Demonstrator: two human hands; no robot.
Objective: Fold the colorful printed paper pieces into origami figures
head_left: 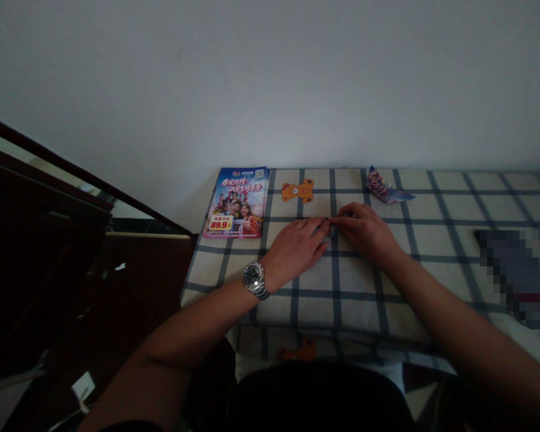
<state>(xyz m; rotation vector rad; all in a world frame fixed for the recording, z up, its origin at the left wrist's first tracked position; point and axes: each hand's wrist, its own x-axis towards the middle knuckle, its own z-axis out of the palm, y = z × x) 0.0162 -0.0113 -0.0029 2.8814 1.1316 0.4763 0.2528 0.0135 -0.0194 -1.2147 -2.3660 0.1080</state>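
Observation:
My left hand (297, 246) lies low over the checked cloth, its fingers pressed together on a small piece of bluish folded paper (333, 231). Most of that paper is hidden beneath the fingers. From the other side my right hand (366, 231) pinches the paper's edge between thumb and forefinger, and the fingertips of both hands nearly meet. A metal watch (254, 278) is on my left wrist. Beyond my right hand stands a folded paper figure (384, 189) in red, white and blue print.
A stack of printed flyers (237, 204) lies at the table's far left corner. The checked tablecloth (315, 306) carries a bear print (298, 191). A wall (324, 84) borders the back. On the right lies a dark, pixelated object (517, 276). Dark furniture (36, 258) stands left.

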